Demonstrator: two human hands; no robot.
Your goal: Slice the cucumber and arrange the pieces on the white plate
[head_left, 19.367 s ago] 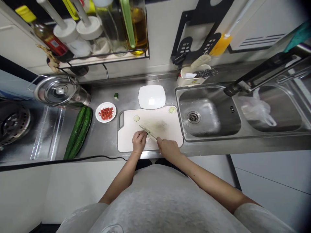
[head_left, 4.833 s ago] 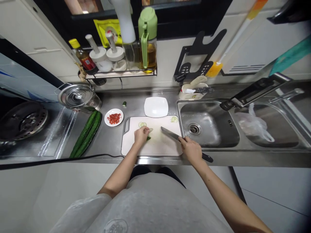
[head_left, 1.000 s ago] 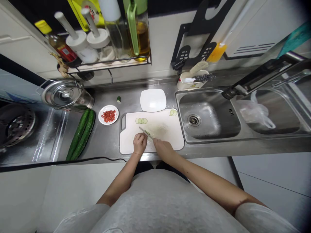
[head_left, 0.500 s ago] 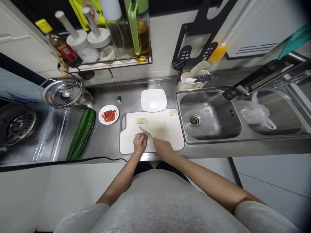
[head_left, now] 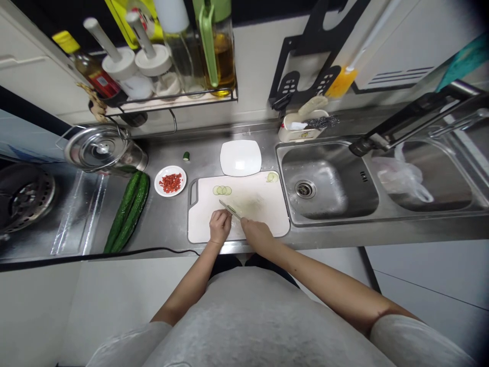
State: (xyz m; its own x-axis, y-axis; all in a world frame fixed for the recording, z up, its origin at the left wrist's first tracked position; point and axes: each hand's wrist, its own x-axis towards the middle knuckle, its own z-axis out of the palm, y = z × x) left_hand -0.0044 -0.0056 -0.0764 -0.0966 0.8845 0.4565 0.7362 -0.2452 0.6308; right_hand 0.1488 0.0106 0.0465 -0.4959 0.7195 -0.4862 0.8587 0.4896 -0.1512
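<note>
My right hand (head_left: pixel 257 234) is wrapped round the handle of a small knife (head_left: pixel 230 208), whose blade points up and left over the white cutting board (head_left: pixel 202 219). A thin bit of green shows along the blade. Close to the blade's left side, my left hand (head_left: pixel 220 226) is closed with curled fingers on the board; whatever it holds is hidden beneath them. Overlapping cucumber slices (head_left: pixel 222 190) lie in a row above the hands. More cucumber slices (head_left: pixel 272 177) rest at the board's upper right corner.
A white plate (head_left: pixel 240 158) stands behind the board. Left of it are a cucumber end (head_left: pixel 186 156), a small plate (head_left: pixel 170 191) of chopped red pieces and whole cucumbers (head_left: pixel 128 214). A sink (head_left: pixel 324 199) borders the right; a black cable (head_left: pixel 160 249) runs along the front edge.
Both hands and the knife hold almost the same place on the board. The whole view has shifted very slightly.
</note>
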